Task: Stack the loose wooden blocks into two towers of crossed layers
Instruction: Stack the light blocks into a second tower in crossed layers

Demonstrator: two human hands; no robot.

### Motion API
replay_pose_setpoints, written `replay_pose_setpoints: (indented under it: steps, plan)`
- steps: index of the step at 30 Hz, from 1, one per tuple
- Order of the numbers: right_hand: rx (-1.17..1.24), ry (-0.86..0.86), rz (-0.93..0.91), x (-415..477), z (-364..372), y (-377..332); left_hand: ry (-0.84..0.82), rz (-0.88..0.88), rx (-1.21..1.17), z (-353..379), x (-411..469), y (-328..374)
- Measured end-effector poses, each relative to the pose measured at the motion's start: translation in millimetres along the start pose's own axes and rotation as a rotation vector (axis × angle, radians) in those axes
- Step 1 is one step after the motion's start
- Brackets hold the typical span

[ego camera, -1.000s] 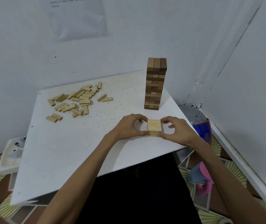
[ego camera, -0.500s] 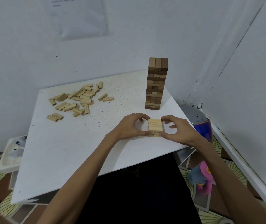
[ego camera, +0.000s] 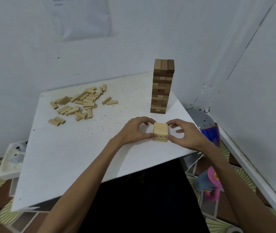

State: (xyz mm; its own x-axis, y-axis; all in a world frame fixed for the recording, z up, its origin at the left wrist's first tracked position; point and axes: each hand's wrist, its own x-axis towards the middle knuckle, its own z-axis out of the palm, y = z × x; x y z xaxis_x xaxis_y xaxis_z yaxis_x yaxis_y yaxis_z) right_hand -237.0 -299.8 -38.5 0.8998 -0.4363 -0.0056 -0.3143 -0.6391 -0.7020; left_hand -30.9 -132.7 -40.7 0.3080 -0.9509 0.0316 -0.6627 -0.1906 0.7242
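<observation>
So one tower stands right of centre, while our left hand and right hand pinch the low second stack below it (most loose blocks lie unused, upper left).

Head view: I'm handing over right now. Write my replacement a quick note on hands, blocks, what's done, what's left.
Left hand and right hand both pinch the short stack from its sides.
Tall tower stands behind it, untouched.
Loose blocks lie scattered on the table, far left.
Done: one tower built; the second is only a few layers high.
Left: add crossed layers from the loose blocks.
</observation>
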Motion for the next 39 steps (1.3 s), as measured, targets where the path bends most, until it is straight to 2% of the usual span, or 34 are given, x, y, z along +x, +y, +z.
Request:
replay_pose_setpoints:
  steps: [11, 22, 30, 32, 36, 39]
  plan:
    - [0.006, 0.005, -0.016, -1, -1, -2, 0.006, 0.008, -0.018, 1, -1, -1]
    - [0.001, 0.002, -0.005, -2, -1, -3, 0.052, 0.031, -0.135, 1, -7, -5]
    - [0.002, -0.020, -0.001, -2, 1, -1, 0.023, 0.037, -0.140, 0, -7, -5]
    - [0.083, 0.016, 0.035, -3, 5, -3, 0.060, -0.017, -0.206, -1, -9, 0]
    - [0.484, 0.323, 0.130, -9, 37, -18, 0.276, -0.179, -0.494, 17, -15, 20]
    - [0.674, 0.428, 0.201, -9, 63, -38, 0.287, -0.251, -0.695, 42, -16, 38]
